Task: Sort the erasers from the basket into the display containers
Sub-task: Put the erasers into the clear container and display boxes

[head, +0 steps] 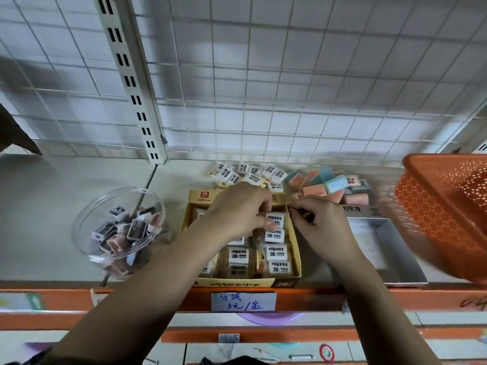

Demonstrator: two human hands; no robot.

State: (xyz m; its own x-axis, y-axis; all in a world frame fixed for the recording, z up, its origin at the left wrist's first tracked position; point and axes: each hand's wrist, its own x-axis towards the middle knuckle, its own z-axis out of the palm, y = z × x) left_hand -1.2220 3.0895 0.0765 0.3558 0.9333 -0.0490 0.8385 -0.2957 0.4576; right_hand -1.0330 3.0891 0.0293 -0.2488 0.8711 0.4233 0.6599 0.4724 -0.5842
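**Shelf restock: a 2B eraser going into the back of the yellow box**

Left hand (pixel 237 209) is curled over the rear of the yellow display box (pixel 237 282), fingertips and thumb pinching a wrapped 2B eraser (pixel 274 220) at the head of the right-hand row, probably seating it in line with the rows already packed label-up. Right hand (pixel 322 223) is curled at the box's rear right corner, likely steadying it; I cannot tell whether it holds anything. Loose white erasers (pixel 247 173) lie heaped toward the shelf's (pixel 52 206) back edge, with pink and blue erasers (pixel 329 187) beside them, behind the grey box (pixel 390 233), which looks nearly bare. The orange basket (pixel 448 206) sits tilted at the shelf's right end, contents not visible. The clear bowl (pixel 87 233), toward the left, holds sharpeners (pixel 126 230).
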